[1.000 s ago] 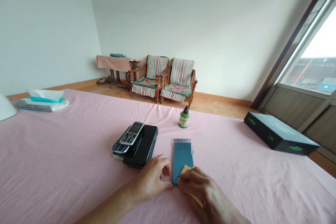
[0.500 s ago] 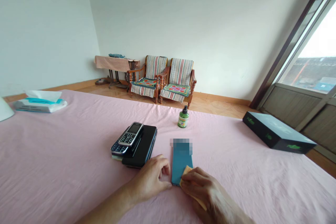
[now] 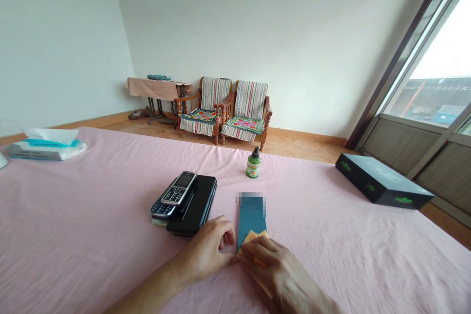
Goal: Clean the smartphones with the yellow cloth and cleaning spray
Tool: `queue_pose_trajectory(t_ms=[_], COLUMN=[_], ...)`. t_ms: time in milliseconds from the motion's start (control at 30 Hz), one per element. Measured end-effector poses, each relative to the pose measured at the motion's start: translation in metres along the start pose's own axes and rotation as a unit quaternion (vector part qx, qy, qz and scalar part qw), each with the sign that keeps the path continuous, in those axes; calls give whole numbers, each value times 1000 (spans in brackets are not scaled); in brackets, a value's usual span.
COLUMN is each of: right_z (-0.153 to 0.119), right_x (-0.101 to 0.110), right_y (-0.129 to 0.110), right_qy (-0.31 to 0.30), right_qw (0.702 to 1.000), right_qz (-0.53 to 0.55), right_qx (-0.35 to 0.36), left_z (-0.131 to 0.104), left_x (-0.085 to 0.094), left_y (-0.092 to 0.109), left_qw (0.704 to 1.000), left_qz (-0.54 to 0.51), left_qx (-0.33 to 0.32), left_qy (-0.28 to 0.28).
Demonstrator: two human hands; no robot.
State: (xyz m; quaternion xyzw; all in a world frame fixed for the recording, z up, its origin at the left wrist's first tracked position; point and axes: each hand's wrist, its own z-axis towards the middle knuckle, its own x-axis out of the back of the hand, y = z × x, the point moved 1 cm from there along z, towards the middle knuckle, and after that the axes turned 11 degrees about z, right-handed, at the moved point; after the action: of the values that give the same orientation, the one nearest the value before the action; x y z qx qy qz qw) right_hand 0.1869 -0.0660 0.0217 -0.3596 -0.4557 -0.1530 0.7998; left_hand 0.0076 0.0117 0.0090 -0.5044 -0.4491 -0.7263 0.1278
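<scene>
A flat blue-teal phone-like slab (image 3: 252,218) lies on the pink cloth, its far end blurred by pixel blocks. My right hand (image 3: 274,267) presses a yellow-orange cloth (image 3: 253,236) onto the slab's near end, covering that end. Just left of the slab rests my left hand (image 3: 211,248), fingers curled, thumb near the slab's lower left corner; whether it holds anything is hard to see. Beyond my left hand is a stack with a black flat case (image 3: 202,206), a silver keypad phone (image 3: 179,189) and a dark blue keypad phone (image 3: 162,208).
A green spray bottle (image 3: 253,164) stands beyond the slab. A black box (image 3: 382,181) sits at the right and a tissue pack (image 3: 47,148) at the far left. Two wooden chairs (image 3: 245,103) stand past the edge of the pink-covered surface (image 3: 110,196).
My right hand and the cloth have moved left across the slab's near end. My left hand stays beside the slab. The whole view has shifted slightly.
</scene>
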Motion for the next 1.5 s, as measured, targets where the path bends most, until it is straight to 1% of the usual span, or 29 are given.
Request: queue_pose_trajectory(t_ms=[67,233,400,600,733,833,900,1067,1167,1300,1333,1500], right_z=[2,0,6,-3,-2,-1,-4,-14,-6,5,5,1], right_x=[-1,2,-4,0,-1,0,3,8,6,3,2,-7], right_y=[-1,0,-2,0,-1,-1,2,13,19,25,24,14], right_qy=[4,17,17,18,17,18,25,54,77,125,129,113], right_qw=[1000,1000,1000,1000,1000,1000,999,994,990,982,981,984], right_qz=[0,-5,-18,-7,-7,16,37,58,57,45,45,66], right_qx=[5,-9,16,-13,4,10,-4,-80,-102,-136,-140,-122], left_z=[0,-1,0,-1,0,0,0,-1,-1,-1,-1,-1], left_x=[0,1,1,2,4,5,5,5,3,-1,-1,-1], left_y=[-1,-2,-2,-1,1,2,2,4,6,6,6,5], left_qw=[1000,1000,1000,1000,1000,1000,1000,1000,1000,999,999,999], left_qz=[-2,1,-2,-2,-5,-2,0,5,8,4,0,-10], left_qx=[-1,-1,-3,4,9,9,12,21,30,44,45,43], left_qy=[-2,-4,-5,-4,-15,-22,-22,-14,-1,6,6,4])
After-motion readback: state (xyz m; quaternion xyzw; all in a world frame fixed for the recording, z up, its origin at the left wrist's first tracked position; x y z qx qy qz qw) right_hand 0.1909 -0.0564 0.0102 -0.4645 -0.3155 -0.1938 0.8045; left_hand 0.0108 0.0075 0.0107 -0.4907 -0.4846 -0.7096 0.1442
